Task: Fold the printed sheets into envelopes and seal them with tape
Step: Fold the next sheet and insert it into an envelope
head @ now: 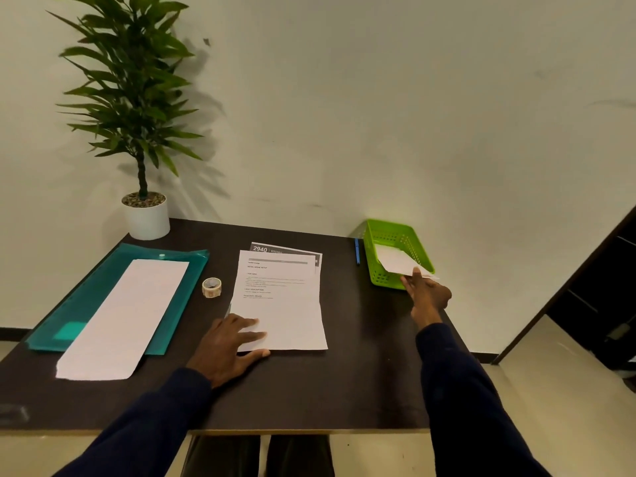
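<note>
A printed sheet [282, 304] lies in the middle of the dark table, on top of another printed sheet [289, 250] that shows at its far edge. My left hand [230, 346] rests flat on the top sheet's near left corner, fingers spread. My right hand [426, 294] reaches to the right and pinches a folded white envelope [399, 261] that lies half inside the green basket [382, 235]. A roll of tape [211, 287] stands left of the sheets. A long white paper [124, 318] lies on a teal plastic folder [86, 297] at the left.
A potted plant [146, 215] stands at the table's back left corner against the wall. A blue pen [357, 251] lies just left of the basket. The table's right edge runs close past the basket, with floor and dark furniture beyond.
</note>
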